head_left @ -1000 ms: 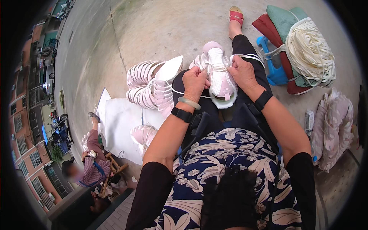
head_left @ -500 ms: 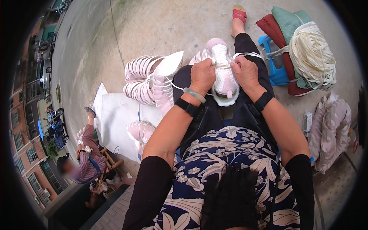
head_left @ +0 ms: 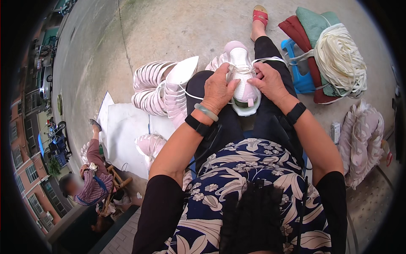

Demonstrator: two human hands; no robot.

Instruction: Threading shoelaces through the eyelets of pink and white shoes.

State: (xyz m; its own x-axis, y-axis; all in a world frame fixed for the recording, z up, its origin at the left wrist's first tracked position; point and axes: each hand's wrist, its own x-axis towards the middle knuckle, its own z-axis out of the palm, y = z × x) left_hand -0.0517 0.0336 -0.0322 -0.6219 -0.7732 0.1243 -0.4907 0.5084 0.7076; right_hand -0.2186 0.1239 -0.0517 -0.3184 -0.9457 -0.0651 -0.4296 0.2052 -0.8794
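Observation:
A pink and white shoe (head_left: pixel 240 80) with a mesh tongue lies across my lap, its toe pointing away from me. My left hand (head_left: pixel 218 88) is closed at the shoe's left side, with a white shoelace (head_left: pixel 233 64) pinched near its fingertips. On the right side, my right hand (head_left: pixel 270 81) is also closed on the lace, its fingers bent. Both thumbs rest close to the tongue. Across the tongue's upper part the lace runs between the hands. One white strand loops over my right thigh, and another trails left over my other leg.
Stacked pink-white shoe pieces (head_left: pixel 171 91) stand at the left by a white sheet (head_left: pixel 124 127). To the right, a cream lace bundle (head_left: pixel 340 59) sits with folded cloths on a blue stool (head_left: pixel 300 80). More shoe pieces (head_left: pixel 363 142) lie lower right. A seated person (head_left: pixel 93 182) works at far left.
My hands have shifted slightly down and left, and my thumbs now extend toward the tongue. The lace gathered at the tongue's middle now lies farther up. The whole view has shifted a little.

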